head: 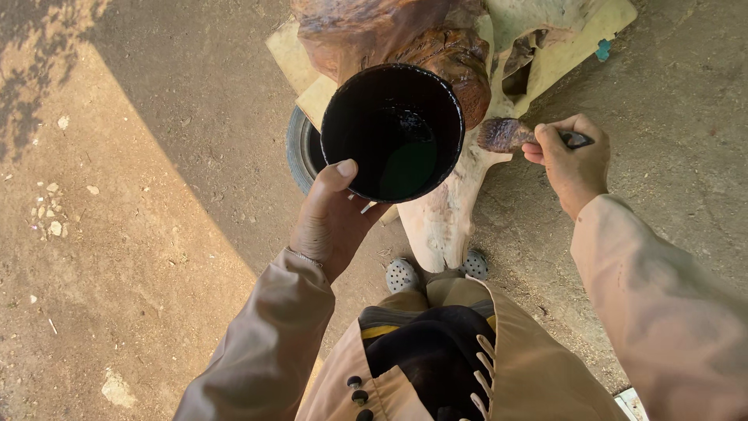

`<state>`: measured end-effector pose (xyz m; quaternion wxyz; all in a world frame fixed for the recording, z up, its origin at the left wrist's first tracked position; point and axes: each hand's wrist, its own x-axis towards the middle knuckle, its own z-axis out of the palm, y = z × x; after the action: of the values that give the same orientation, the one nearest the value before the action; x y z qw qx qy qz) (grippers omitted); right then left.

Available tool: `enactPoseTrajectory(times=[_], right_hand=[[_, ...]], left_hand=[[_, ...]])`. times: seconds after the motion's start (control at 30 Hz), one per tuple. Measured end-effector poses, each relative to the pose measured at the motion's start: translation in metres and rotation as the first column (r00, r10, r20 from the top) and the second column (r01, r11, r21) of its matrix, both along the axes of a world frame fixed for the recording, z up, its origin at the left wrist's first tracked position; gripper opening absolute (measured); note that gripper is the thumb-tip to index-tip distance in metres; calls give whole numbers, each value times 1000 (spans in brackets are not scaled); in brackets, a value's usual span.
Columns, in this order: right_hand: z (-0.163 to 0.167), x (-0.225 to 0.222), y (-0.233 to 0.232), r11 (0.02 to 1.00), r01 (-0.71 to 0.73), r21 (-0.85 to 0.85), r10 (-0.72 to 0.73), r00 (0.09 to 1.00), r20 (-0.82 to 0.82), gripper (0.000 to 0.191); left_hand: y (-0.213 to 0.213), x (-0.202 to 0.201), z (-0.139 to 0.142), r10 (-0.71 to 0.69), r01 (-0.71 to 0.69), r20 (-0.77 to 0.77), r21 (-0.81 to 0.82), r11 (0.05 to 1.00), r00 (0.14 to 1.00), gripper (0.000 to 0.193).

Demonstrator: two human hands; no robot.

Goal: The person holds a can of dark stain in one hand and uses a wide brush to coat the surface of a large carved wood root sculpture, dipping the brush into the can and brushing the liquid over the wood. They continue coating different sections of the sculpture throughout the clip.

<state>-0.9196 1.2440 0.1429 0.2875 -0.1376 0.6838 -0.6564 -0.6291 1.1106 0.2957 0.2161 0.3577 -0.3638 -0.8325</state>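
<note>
The left hand was closed in a firm grip on a round black bowl, thumb hooked over the near rim and the fingers hidden beneath it, so that the bowl sat just above and ahead of the grip. Inside it lay a dark, glossy liquid, probably a wood stain or varnish, though the shadowed interior made that hard to confirm. The right hand was closed round the dark handle of a paintbrush, whose stained bristles pointed away from the grip toward the left and touched the edge of a carved wood piece. Beyond the bowl, the upper part of the carving already showed a deep reddish-brown coat, while the pale limb running down below the brush, between the two grips, remained bare wood. Judging by that, the coating looked partly done, with the lower section yet to be covered. A tyre lay behind the bowl on the dirt ground.
</note>
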Motion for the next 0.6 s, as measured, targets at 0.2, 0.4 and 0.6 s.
enactPoseTrajectory(times=[0.2, 0.4, 0.6], right_hand=[[7, -5, -12, 976, 196, -94, -184, 975, 124, 15], [59, -34, -54, 979, 165, -123, -193, 944, -268, 19], [94, 13, -83, 958, -90, 271, 282, 456, -844, 21]], left_hand=[[-7, 9, -2, -43, 44, -27, 16, 999, 999, 78], [-21, 31, 1, -89, 89, -29, 5, 996, 996, 80], [-23, 58, 4, -88, 88, 2, 0, 996, 996, 92]])
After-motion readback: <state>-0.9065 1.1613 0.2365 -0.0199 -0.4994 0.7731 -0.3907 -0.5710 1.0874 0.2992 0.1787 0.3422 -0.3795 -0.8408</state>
